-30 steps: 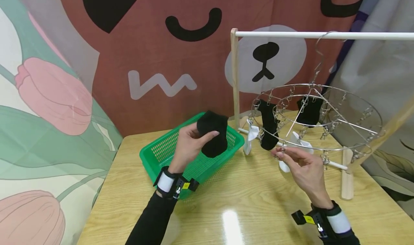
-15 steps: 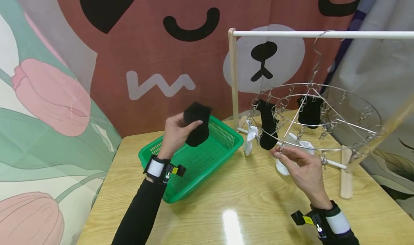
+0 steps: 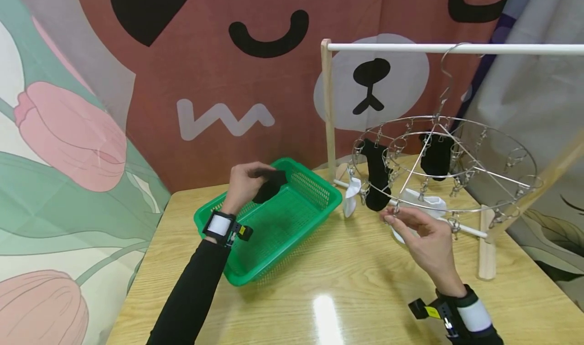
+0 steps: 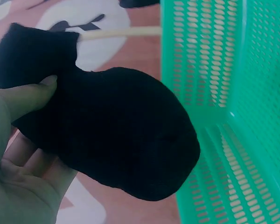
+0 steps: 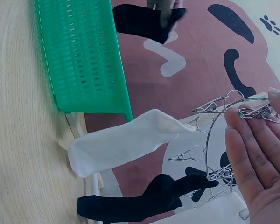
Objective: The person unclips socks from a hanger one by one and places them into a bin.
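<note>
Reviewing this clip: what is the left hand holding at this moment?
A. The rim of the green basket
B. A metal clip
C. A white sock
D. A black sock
D. The left hand grips a black sock above the green basket.

Head view looks down over the table; both close wrist views share the green basket (image 3: 292, 203).
</note>
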